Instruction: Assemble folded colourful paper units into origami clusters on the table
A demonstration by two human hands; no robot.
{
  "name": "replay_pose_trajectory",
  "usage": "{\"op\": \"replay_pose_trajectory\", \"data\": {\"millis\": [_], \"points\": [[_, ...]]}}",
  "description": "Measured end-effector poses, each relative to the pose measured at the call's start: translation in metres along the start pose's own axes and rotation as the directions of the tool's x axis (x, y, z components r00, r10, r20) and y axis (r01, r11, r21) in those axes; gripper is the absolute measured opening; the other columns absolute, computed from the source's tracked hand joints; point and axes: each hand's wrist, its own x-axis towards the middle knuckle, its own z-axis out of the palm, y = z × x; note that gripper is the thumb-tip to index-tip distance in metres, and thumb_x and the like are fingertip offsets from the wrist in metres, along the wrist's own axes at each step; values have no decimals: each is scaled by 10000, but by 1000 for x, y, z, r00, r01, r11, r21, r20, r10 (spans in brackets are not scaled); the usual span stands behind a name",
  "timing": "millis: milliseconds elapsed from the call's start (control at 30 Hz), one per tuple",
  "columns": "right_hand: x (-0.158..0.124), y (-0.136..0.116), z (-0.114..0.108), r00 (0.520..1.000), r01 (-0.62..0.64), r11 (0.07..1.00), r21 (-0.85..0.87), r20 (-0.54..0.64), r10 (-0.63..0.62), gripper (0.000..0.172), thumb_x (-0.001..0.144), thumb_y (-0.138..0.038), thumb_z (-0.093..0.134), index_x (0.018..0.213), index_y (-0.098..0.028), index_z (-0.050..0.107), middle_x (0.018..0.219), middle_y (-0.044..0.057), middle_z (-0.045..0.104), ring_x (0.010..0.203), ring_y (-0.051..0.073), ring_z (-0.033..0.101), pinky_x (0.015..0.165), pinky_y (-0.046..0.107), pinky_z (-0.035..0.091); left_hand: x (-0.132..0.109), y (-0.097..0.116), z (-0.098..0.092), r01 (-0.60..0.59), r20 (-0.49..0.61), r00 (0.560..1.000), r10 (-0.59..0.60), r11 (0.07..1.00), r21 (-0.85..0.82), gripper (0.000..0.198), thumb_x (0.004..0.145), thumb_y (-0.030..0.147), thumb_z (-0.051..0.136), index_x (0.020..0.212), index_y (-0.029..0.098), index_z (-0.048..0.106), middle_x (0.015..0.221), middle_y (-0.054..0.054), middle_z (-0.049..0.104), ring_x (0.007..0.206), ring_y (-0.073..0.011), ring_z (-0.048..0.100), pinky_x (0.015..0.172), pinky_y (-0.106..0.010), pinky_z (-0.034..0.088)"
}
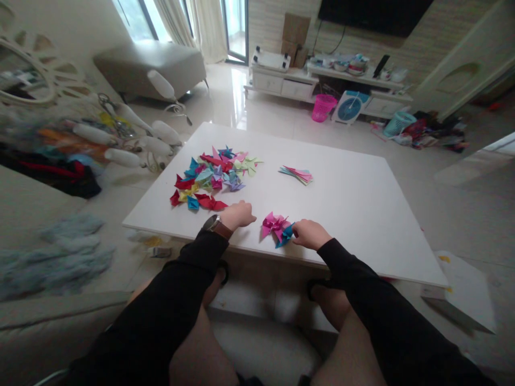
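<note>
Folded paper cranes in many colours lie in a loose heap (217, 174) on the left part of a white table (346, 214). At the heap's near edge, a red paper crane (211, 202) lies just beyond my left hand (238, 215), whose fingers are curled closed; whatever they may hold is hidden. My right hand (311, 234) pinches the edge of a blue paper crane (285, 237). Right beside that, towards my left hand, several pink paper cranes (274, 225) sit bunched together. A fanned stack of coloured paper strips or sheets (296, 175) rests farther back.
A chandelier-like lamp (140, 134) with white shades stands off the table's left edge. A white box (462, 289) is by the near right corner. Across the floor are a pink basket (323, 108), a blue fan (349, 109) and a low TV cabinet (277, 86).
</note>
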Motion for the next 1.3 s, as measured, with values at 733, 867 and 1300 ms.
{"op": "replay_pose_trajectory", "data": {"millis": [733, 867, 1300], "points": [[-10, 9, -8, 998, -69, 997, 36, -2, 69, 164, 859, -326, 644, 899, -224, 765, 973, 110, 754, 921, 259, 708, 725, 309, 478, 1, -46, -8, 444, -15, 896, -445, 896, -28, 575, 869, 467, 507, 1318, 145, 667, 1448, -238, 576, 1341, -419, 530, 1069, -536, 402], [-12, 10, -9, 997, -72, 997, 41, -16, 73, 187, 868, -372, 647, 882, -220, 755, 967, 109, 755, 913, 258, 705, 717, 303, 464, 0, -39, -12, 405, -117, 905, -409, 912, -57, 512, 864, 464, 535, 1219, 141, 713, 1371, -241, 631, 1286, -425, 567, 1074, -573, 392], [-14, 25, -36, 807, 79, 801, 593, -510, 297, 205, 908, -291, 526, 966, -178, 686, 949, 64, 734, 801, 172, 644, 743, 273, 482, -5, 21, -34, -602, -572, 736, 363, 737, -307, 210, 829, 172, 603, 910, 177, 797, 898, -46, 786, 759, -154, 698, 739, -252, 528]]}}
